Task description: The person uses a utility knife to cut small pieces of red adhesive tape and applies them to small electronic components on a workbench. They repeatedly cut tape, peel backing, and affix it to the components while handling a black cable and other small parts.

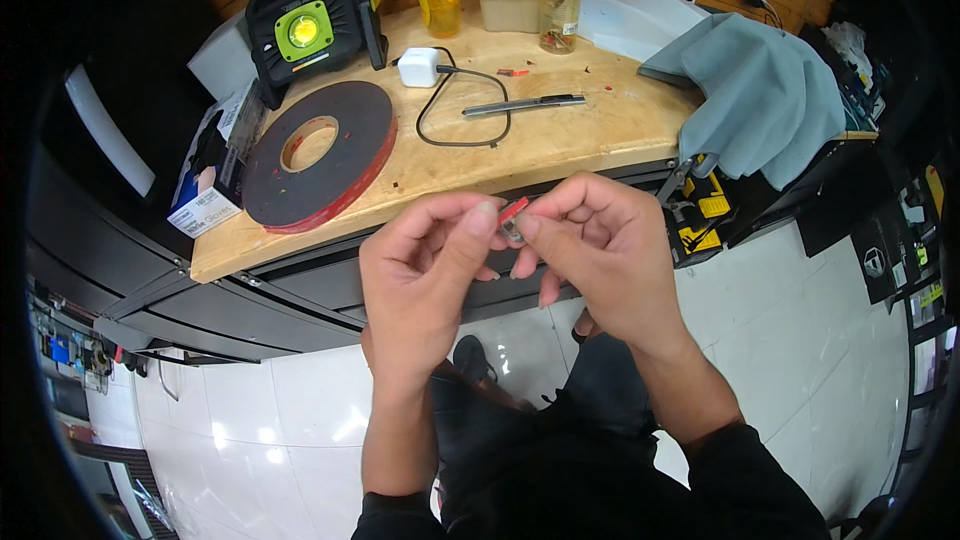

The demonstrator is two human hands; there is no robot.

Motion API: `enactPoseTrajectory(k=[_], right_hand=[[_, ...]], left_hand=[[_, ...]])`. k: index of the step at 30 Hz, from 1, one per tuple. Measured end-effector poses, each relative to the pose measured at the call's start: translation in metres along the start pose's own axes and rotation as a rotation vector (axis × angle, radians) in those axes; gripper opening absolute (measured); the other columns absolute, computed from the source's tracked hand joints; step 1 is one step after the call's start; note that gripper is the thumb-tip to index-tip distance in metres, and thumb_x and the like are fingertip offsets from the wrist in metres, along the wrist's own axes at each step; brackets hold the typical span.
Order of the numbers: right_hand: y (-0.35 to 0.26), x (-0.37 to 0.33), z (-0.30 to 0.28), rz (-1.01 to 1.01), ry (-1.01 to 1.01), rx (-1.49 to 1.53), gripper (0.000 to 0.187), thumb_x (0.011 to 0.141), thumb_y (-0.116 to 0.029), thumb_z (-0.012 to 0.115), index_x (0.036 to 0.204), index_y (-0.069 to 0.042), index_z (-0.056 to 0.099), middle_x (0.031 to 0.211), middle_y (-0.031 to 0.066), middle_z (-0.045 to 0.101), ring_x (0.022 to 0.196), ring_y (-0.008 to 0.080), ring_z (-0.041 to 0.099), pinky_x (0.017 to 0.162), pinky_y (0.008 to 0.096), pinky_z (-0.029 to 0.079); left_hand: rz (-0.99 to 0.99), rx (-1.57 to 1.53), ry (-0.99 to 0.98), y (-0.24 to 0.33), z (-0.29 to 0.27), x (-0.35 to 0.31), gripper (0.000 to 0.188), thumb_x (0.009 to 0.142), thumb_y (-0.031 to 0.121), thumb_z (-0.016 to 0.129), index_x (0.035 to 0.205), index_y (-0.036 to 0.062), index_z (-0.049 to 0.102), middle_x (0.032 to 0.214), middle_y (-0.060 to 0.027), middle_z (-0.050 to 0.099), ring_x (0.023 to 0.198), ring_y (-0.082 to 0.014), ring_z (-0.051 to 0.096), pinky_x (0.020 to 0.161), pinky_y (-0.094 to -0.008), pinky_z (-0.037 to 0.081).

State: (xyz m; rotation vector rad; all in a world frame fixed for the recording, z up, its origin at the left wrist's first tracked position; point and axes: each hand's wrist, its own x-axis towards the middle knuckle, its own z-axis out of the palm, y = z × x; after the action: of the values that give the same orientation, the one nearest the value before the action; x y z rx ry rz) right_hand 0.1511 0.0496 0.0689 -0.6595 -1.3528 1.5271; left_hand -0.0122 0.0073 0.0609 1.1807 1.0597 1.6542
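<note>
You pinch a small red-backed tape piece [512,219] between left hand [425,270] and right hand [610,250] above the bench [560,135], apparently peeling its liner; next needs a careful fingertip pull.

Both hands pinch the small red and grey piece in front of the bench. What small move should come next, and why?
Probably peel the red strip further off the small piece. The left hand and right hand already pinch it between their fingertips, with a red edge showing on top, so a gentle pull apart seems natural.

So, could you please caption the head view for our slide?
Both hands, left hand and right hand, pinch a small red-backed piece before a wooden bench.
</note>
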Motion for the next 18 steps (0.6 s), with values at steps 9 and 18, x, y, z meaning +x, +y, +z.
enactPoseTrajectory(k=[9, 18], right_hand=[[0.019, -0.005, -0.007, -0.084, -0.028, -0.011, 0.005, 0.097, -0.001, 0.066, 0.098, 0.003, 0.063, 0.083, 0.0046, 0.068, 0.071, 0.0048, 0.063, 0.058, 0.0186, 0.050], [0.038, -0.001, -0.002, -0.214, 0.024, -0.133, 0.006, 0.095, 0.003, 0.066, 0.100, 0.002, 0.065, 0.087, 0.0062, 0.068, 0.073, 0.0080, 0.064, 0.061, 0.0212, 0.051]], left_hand=[[0.102, 0.040, 0.038, -0.020, 0.013, -0.001, 0.005, 0.093, -0.001, 0.072, 0.096, -0.0043, 0.070, 0.093, -0.0045, 0.069, 0.076, -0.0047, 0.060, 0.067, -0.0182, 0.047], [0.158, -0.077, -0.002, -0.039, 0.001, -0.004, 0.020, 0.088, -0.002, 0.076, 0.105, -0.0048, 0.067, 0.097, -0.0055, 0.066, 0.083, -0.0110, 0.065, 0.073, -0.0221, 0.052]])
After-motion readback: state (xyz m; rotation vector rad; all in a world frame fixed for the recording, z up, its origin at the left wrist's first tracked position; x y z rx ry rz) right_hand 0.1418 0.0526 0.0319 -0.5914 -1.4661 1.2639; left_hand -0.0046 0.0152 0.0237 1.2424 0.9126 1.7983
